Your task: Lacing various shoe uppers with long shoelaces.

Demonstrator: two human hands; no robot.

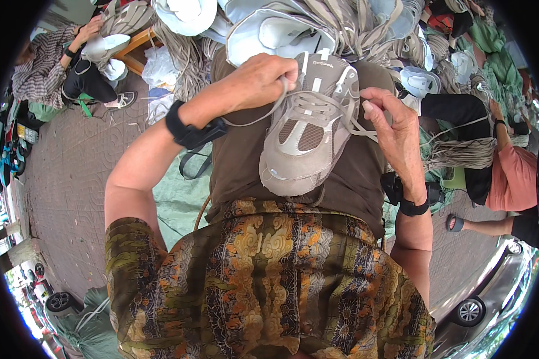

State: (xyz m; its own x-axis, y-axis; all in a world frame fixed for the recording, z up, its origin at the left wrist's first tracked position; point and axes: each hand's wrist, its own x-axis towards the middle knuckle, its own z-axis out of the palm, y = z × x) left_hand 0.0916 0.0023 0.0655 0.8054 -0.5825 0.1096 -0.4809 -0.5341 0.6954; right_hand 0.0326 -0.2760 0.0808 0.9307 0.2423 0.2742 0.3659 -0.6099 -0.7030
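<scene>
A grey-beige sneaker (298, 160) with mesh panels rests on my lap, its toe toward me and its tongue pointing away. Flat beige shoelace (310, 106) crosses its front through the eyelets. My left hand (259, 81) is closed at the shoe's upper left, pinching one end of this lace, which loops down beside the shoe. At the right side, close to the upper eyelets, my right hand (396, 124) has thumb and index finger curled near each other. The other lace end runs to this hand and comes out beyond it; the exact grip is partly hidden.
White-lined shoe uppers (275, 36) pile up beyond my knees, with bundles of beige laces (188, 63) alongside. One person (48, 75) sits at the far left, another (512, 179) at the right. Green sheeting (182, 203) lies beside my leg. A grey car (491, 299) stands at lower right.
</scene>
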